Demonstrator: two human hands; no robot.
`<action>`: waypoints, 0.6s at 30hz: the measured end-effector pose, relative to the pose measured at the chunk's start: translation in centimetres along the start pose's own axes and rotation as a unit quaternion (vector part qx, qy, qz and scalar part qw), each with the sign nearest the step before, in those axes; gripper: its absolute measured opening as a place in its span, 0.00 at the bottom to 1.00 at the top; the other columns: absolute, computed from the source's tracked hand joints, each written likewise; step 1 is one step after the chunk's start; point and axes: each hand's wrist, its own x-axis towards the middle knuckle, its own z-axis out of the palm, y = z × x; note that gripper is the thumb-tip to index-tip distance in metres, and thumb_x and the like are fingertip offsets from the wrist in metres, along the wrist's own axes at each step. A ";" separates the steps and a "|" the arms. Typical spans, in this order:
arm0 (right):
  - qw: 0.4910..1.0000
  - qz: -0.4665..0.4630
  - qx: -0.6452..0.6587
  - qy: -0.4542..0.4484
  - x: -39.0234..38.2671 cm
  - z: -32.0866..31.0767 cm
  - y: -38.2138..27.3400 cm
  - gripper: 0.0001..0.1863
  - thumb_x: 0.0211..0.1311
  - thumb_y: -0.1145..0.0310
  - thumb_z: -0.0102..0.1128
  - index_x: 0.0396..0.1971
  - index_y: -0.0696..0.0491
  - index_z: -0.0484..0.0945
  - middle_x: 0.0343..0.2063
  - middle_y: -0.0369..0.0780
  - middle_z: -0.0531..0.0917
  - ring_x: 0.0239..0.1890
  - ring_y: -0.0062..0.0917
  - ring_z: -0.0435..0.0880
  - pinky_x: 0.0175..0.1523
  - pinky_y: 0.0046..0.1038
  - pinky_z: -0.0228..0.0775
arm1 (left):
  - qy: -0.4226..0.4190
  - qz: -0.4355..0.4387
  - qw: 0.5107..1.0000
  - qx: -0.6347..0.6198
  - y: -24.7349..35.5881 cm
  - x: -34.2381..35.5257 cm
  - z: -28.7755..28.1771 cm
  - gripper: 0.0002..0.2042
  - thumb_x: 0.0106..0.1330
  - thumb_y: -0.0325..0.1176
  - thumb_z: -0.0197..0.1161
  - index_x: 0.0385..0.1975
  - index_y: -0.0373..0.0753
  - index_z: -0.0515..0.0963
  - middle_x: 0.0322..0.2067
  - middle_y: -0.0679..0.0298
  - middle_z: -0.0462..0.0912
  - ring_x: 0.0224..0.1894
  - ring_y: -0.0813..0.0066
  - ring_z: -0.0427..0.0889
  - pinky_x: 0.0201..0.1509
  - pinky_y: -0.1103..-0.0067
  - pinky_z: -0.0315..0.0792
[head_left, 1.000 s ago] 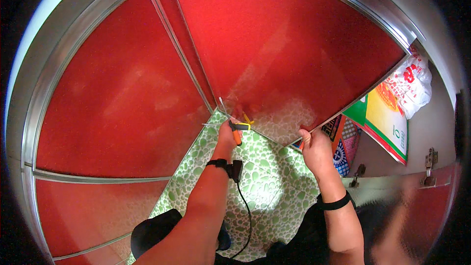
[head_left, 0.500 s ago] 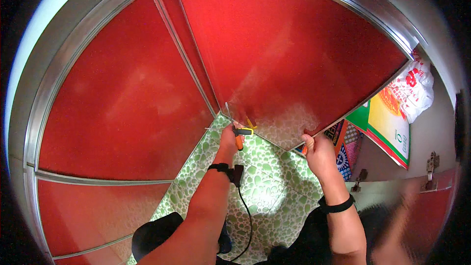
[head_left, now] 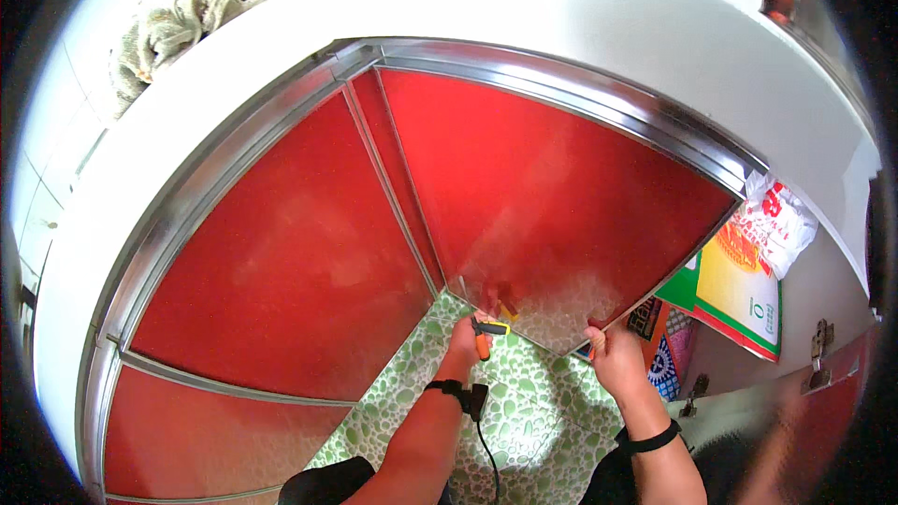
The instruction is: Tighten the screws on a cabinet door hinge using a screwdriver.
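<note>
My left hand (head_left: 465,341) is closed round an orange-handled screwdriver (head_left: 482,346), its thin metal shaft pointing up toward the cabinet corner. A tool with a yellow-and-black handle (head_left: 491,328) sticks out of the same grip; its kind is hard to make out. My right hand (head_left: 617,358) grips the lower right edge of a red cabinet door (head_left: 561,196), thumb on the front and the other fingers largely hidden. The left hand is close to the door's bottom corner, and its reflection shows in the glossy panel.
A white countertop (head_left: 486,0) curves above, bearing a crumpled cloth (head_left: 192,19). Another red panel (head_left: 281,252) stands left. Inside the cabinet are a white plastic bag (head_left: 778,224), a green-and-yellow package (head_left: 739,285) and metal hinges (head_left: 821,346). Green pebble-patterned floor (head_left: 524,411) lies below.
The view has tilted upward, so the countertop and cloth come in at the top and everything sits lower. Both hands keep their holds.
</note>
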 end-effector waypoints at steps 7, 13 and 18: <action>0.999 -0.041 -0.008 0.035 -0.2 0.5 0.3 0.21 0.73 0.54 0.57 0.48 0.59 0.81 0.33 0.53 0.85 0.38 0.50 0.85 0.41 0.44 0.75 | 0.040 0.053 0.996 0.065 -0.3 1.2 -1.3 0.14 0.68 0.43 0.56 0.34 0.38 0.79 0.24 0.60 0.80 0.18 0.67 0.75 0.21 0.71 0.71; 0.989 0.004 -0.146 0.009 -1.2 -2.7 -1.9 0.20 0.71 0.50 0.57 0.45 0.51 0.85 0.35 0.51 0.86 0.37 0.48 0.86 0.43 0.46 0.78 | 0.033 0.037 0.996 0.076 -1.7 -0.2 1.5 0.09 0.64 0.38 0.64 0.38 0.43 0.77 0.23 0.64 0.78 0.17 0.70 0.74 0.19 0.73 0.69; 0.976 -0.046 -0.070 0.201 -2.9 -7.4 -6.8 0.16 0.64 0.56 0.66 0.40 0.54 0.84 0.30 0.47 0.86 0.30 0.39 0.87 0.35 0.36 0.79 | -0.019 -0.007 0.998 0.054 -0.7 -0.4 -0.7 0.10 0.61 0.36 0.66 0.40 0.45 0.76 0.25 0.65 0.79 0.17 0.71 0.74 0.20 0.73 0.69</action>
